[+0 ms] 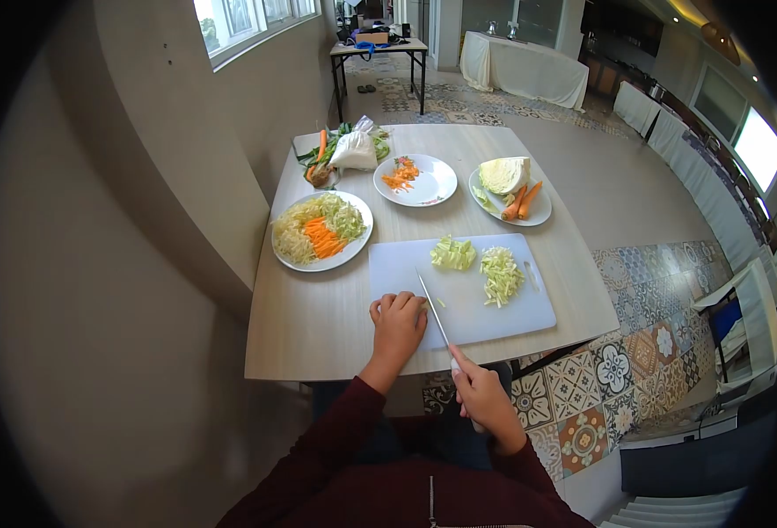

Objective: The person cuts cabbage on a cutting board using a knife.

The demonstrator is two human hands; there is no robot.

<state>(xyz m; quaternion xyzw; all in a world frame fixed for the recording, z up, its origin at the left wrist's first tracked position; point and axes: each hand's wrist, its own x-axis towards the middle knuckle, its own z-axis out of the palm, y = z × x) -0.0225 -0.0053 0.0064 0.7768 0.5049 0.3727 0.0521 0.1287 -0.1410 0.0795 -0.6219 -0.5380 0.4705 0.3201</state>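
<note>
My right hand (485,392) is closed round the handle of a knife (433,308), whose blade points away over the white cutting board (388,264). Left of the blade, my left hand (399,324) rests on the board's near left part with its fingers curled; a bit of pale green shows by its fingertips, and what lies under them is hidden. On the board are a pile of cut cabbage (453,253) and, to its right, a pile of finely chopped cabbage (501,276). A small sliver lies just right of the blade.
A plate (361,246) of shredded vegetables stands at the left. Behind are a plate (437,187) with carrot peelings and a plate (542,211) with half a cabbage (504,174) and carrots (522,202). A plastic bag (354,151) lies among greens at the back left.
</note>
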